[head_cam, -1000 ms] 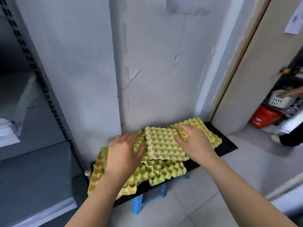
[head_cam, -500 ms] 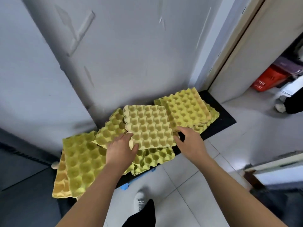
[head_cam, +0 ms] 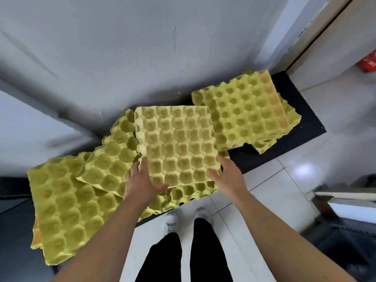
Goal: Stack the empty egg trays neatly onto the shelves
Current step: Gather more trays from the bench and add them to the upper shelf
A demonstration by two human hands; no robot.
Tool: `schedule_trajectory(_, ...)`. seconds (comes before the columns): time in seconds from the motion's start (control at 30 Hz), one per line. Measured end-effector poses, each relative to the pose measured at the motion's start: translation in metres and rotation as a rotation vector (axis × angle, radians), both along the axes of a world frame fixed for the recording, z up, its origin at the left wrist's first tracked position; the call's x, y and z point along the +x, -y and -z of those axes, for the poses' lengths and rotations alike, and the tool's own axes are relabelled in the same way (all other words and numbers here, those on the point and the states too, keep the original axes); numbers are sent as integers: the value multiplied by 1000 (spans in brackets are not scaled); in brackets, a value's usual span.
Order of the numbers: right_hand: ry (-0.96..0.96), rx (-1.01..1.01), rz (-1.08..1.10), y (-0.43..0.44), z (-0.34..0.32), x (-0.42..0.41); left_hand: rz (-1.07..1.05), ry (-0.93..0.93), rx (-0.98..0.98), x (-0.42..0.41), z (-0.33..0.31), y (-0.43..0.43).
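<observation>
The left hand (head_cam: 142,185) gripped the near left corner of the top egg tray (head_cam: 177,145), thumb laid over the near edge and fingers running up its left side. The right hand (head_cam: 228,178) gripped the near right corner in the same way, thumb on top and fingers round the side. The tray was a pale yellow moulded pulp one, held roughly level above the heap with every cup empty. Under it lay more greenish-yellow trays, also empty: a tilted tray (head_cam: 110,159) just to its left, a flat one (head_cam: 65,206) further left hanging over the near edge, another (head_cam: 191,193) under the hands, and a small stack (head_cam: 246,112) on the right. All rested on a low black counter (head_cam: 303,117) set against a grey wall (head_cam: 142,58). Below were white floor tiles (head_cam: 274,192), the person's white shoes (head_cam: 172,221) and black trousers (head_cam: 162,259). A red basket (head_cam: 369,62) showed through the doorway at far right.
</observation>
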State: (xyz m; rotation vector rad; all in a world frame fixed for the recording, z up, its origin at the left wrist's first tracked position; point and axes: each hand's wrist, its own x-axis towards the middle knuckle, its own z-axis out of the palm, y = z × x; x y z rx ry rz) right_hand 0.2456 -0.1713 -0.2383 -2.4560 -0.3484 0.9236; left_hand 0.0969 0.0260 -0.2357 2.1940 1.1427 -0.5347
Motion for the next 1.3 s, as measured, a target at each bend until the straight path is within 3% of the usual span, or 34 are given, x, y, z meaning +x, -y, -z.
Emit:
schedule_trajectory(0.3,-202,71,-13,-2,91,27,-191,-5,32,8,48,17)
schedule_trajectory(0.6,-193,171,4,4,82,40,-329,245,-87,4,33,13)
schedule_trajectory(0.8,-100,268,-63,6,32,50,-420,343,-80,-8,-20,15)
schedule_trajectory(1.13,202,458,-292,-21,-128,26,-609,582,69,-67,-149,49)
schedule_trajectory(1.3,263,599,-358,-31,-207,-18,-685,743,196,-120,-214,64)
